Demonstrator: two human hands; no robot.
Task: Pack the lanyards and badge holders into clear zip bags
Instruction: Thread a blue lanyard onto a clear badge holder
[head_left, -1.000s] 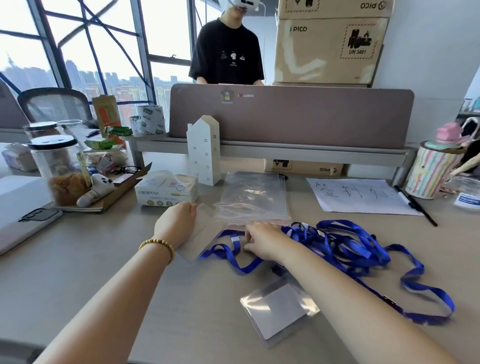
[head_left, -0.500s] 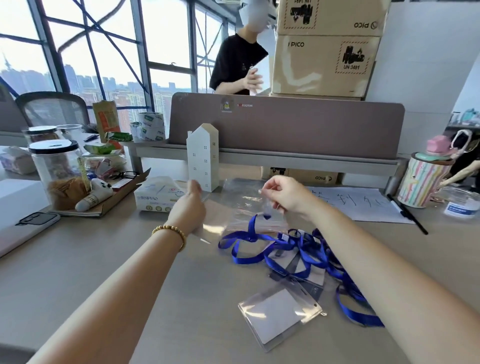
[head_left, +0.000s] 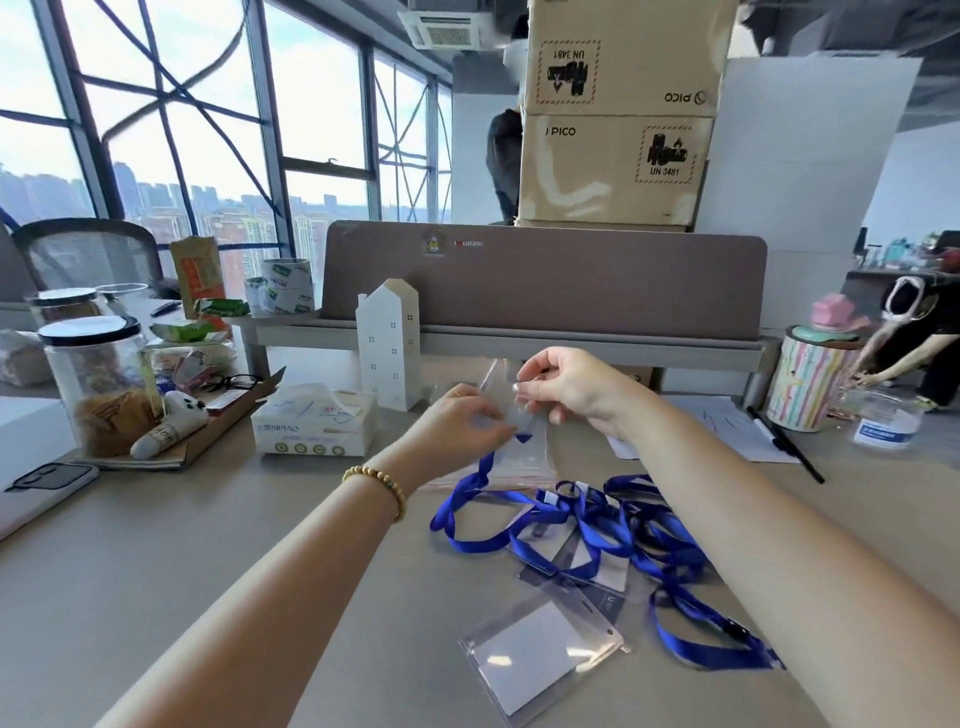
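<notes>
Both hands are raised above the desk and hold one clear zip bag (head_left: 524, 447) by its top. My left hand (head_left: 467, 423) pinches the bag's left side and a blue lanyard (head_left: 470, 493), whose end sits at the bag. My right hand (head_left: 566, 387) pinches the bag's upper edge. The lanyard hangs down into a tangle of several blue lanyards (head_left: 613, 530) on the desk. A clear badge holder (head_left: 540, 649) with a white card lies nearest me. More zip bags (head_left: 514, 475) lie flat under the held one.
A white tissue box (head_left: 314, 426) and a white paper house (head_left: 389, 351) stand left of my hands. A tray with jars (head_left: 98, 384) is at far left. On the right are a striped cup (head_left: 808, 387), a pen (head_left: 784, 441) and paper. Another person stands behind the cardboard boxes (head_left: 615, 111).
Both hands rose from the desk, lifting a zip bag and one lanyard end. My right hand moved up from the lanyard pile to the bag's top. The view tilted upward.
</notes>
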